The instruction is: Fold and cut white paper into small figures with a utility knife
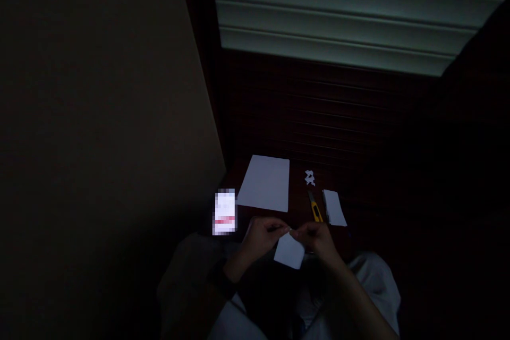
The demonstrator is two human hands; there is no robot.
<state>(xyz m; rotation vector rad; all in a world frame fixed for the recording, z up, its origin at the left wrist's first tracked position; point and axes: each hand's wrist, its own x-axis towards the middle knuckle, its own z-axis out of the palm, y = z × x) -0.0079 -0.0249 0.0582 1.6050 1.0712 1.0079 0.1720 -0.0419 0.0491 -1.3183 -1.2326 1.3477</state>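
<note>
Between my two hands hangs a small piece of white paper (289, 251), pinched along its top edge above my lap. My left hand (263, 235) grips it near the top left, thumb and index finger pressed together. From the other side my right hand (316, 239) pinches the same edge, its fingertips close to the left ones. Beyond my right hand lies a yellow utility knife (315, 210) with its blade pointing away. A stack of small white paper (335, 208) rests right of the knife. Dim light hides finer detail of the fingers.
A large white sheet (268, 183) lies on the dark table, with small folded paper pieces (309, 177) to its right. At the left a lit, pixelated screen (224, 212) stands out. A wall (119, 90) borders the left; a slatted blind (330, 10) is ahead.
</note>
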